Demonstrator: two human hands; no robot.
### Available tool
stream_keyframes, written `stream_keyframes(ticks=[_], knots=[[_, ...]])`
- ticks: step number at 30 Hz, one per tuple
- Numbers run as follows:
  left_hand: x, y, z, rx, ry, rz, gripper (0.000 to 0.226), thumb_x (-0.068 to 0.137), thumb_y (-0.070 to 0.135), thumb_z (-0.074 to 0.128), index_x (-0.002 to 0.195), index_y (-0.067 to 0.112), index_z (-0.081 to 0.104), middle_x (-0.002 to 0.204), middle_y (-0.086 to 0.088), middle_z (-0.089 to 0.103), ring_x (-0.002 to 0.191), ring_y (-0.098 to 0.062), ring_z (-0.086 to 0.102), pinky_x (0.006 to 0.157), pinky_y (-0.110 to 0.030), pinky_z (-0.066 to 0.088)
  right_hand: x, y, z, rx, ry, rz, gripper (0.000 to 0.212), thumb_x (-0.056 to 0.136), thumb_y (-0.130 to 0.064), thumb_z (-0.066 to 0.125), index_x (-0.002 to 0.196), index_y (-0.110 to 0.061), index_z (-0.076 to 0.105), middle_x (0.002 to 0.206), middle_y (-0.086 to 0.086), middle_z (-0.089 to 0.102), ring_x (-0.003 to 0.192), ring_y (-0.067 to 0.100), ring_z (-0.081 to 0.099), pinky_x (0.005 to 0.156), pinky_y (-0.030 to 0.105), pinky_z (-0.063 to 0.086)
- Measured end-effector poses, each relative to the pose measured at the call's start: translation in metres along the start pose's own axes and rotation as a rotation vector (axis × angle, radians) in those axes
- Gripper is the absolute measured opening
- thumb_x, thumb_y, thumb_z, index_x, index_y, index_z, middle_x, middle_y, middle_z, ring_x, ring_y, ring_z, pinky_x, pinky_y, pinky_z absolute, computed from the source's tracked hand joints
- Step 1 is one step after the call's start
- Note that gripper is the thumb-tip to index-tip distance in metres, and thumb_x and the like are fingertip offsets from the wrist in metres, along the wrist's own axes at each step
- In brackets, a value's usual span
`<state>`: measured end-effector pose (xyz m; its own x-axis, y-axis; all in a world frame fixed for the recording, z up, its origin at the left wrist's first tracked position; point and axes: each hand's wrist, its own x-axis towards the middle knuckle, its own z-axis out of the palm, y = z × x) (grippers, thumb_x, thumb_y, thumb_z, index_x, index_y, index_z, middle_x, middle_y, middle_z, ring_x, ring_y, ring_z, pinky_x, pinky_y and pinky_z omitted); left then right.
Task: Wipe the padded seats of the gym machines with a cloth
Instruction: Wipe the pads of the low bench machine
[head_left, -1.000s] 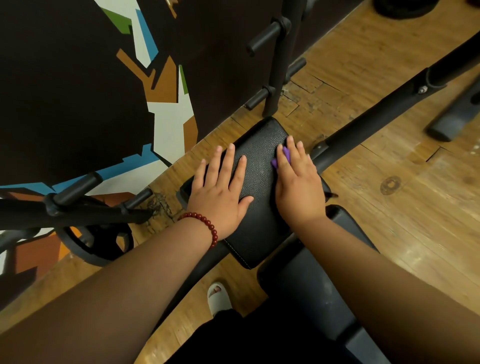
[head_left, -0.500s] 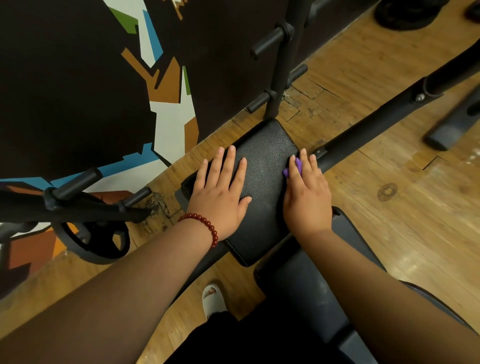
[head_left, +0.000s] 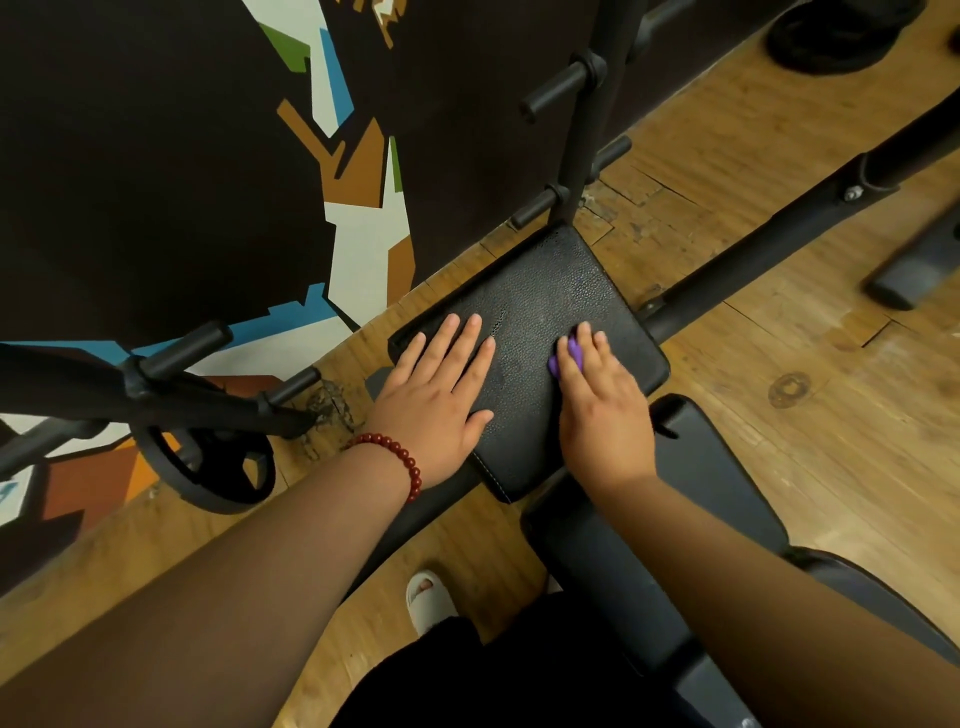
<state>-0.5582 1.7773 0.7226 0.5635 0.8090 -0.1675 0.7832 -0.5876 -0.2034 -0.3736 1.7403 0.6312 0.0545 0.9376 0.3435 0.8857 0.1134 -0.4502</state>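
Both flat-fingered on seat pad (head_left: 540, 291): left hand (head_left: 436, 400) near left edge, right hand (head_left: 605, 410) over cloth (head_left: 571, 352).

A black padded seat (head_left: 540, 291) stands over a wooden floor (head_left: 779, 364). A left hand (head_left: 436, 395) lies flat on its left side. On its right side, a right hand (head_left: 605, 410) presses down a mostly hidden purple cloth (head_left: 571, 353).

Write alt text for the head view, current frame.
A person's right hand presses a small purple cloth onto a black padded seat, while the left hand, with a red bead bracelet at its wrist, rests flat on the seat's left side. Around it are a wooden floor and a black weight plate.
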Motion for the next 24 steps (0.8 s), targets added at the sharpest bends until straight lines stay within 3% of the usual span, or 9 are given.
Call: stream_keyframes(ticks=[2,6,8,11,14,16,19,24], knots=[[-0.001,-0.003,-0.003,-0.008,-0.007,0.013,0.069,0.101,0.046,0.025,0.150,0.018,-0.015,0.160,-0.004,-0.020,0.147,-0.021,-0.019,0.112,-0.035,-0.017,0.011,0.005,-0.002,-0.039,0.007,-0.054,0.044,0.096,-0.016,0.040,0.136,0.000,0.052,0.143,0.023,0.045,0.131,0.042,0.045,0.106,0.046,0.030],[-0.003,-0.016,-0.011,-0.024,-0.003,0.013,0.067,0.102,0.045,0.024,0.153,0.017,-0.008,0.161,-0.001,-0.016,0.147,-0.016,-0.016,0.112,-0.030,-0.014,0.033,-0.005,-0.006,0.001,0.045,0.181,0.048,0.097,-0.011,0.041,0.145,-0.004,0.040,0.153,0.020,0.031,0.142,0.036,0.029,0.113,0.046,0.026],[-0.006,-0.022,-0.011,-0.019,-0.007,0.001,0.067,0.102,0.045,0.023,0.153,0.015,-0.008,0.161,-0.001,-0.016,0.147,-0.015,-0.017,0.112,-0.029,-0.013,0.023,-0.033,-0.003,0.037,0.027,0.208,0.052,0.095,-0.006,0.050,0.146,-0.006,0.039,0.155,0.018,0.028,0.144,0.034,0.027,0.115,0.045,0.023],[-0.012,-0.029,-0.009,-0.026,-0.022,0.003,0.066,0.103,0.044,0.023,0.153,0.014,-0.008,0.161,-0.002,-0.015,0.140,-0.010,-0.024,0.111,-0.029,-0.015,-0.006,-0.065,0.008,0.059,0.002,-0.050,0.053,0.082,0.000,0.069,0.134,-0.001,0.054,0.142,0.022,0.047,0.131,0.039,0.046,0.106,0.050,0.034],[-0.022,-0.035,-0.006,-0.051,-0.021,0.003,0.066,0.103,0.043,0.025,0.154,0.014,-0.006,0.162,-0.002,-0.014,0.134,-0.008,-0.026,0.109,-0.028,-0.015,-0.007,-0.056,0.006,0.006,-0.025,-0.235,0.043,0.087,-0.006,0.061,0.130,-0.003,0.059,0.139,0.020,0.052,0.127,0.038,0.051,0.104,0.047,0.037],[-0.027,-0.041,-0.004,-0.066,-0.002,0.013,0.065,0.103,0.041,0.027,0.154,0.015,-0.004,0.162,-0.002,-0.012,0.136,-0.007,-0.024,0.109,-0.027,-0.014,0.008,-0.047,0.000,-0.024,-0.009,-0.217,0.042,0.091,-0.010,0.056,0.132,-0.004,0.057,0.141,0.020,0.050,0.129,0.038,0.049,0.106,0.048,0.034],[-0.028,-0.048,-0.003,-0.094,0.034,0.049,0.060,0.104,0.035,0.027,0.155,0.016,0.003,0.163,-0.001,-0.005,0.145,-0.010,-0.013,0.111,-0.026,-0.013,0.032,-0.053,0.001,-0.021,-0.005,-0.041,0.044,0.097,-0.009,0.048,0.141,-0.005,0.047,0.150,0.019,0.038,0.139,0.037,0.036,0.114,0.048,0.032],[-0.026,-0.060,-0.003,-0.137,0.018,0.098,0.056,0.104,0.029,0.030,0.155,0.017,0.008,0.163,0.002,-0.004,0.148,-0.012,-0.007,0.112,-0.026,-0.007,-0.024,-0.072,0.014,0.021,-0.031,-0.299,0.044,0.091,-0.007,0.047,0.133,-0.001,0.055,0.142,0.021,0.048,0.130,0.038,0.048,0.107,0.048,0.036]])
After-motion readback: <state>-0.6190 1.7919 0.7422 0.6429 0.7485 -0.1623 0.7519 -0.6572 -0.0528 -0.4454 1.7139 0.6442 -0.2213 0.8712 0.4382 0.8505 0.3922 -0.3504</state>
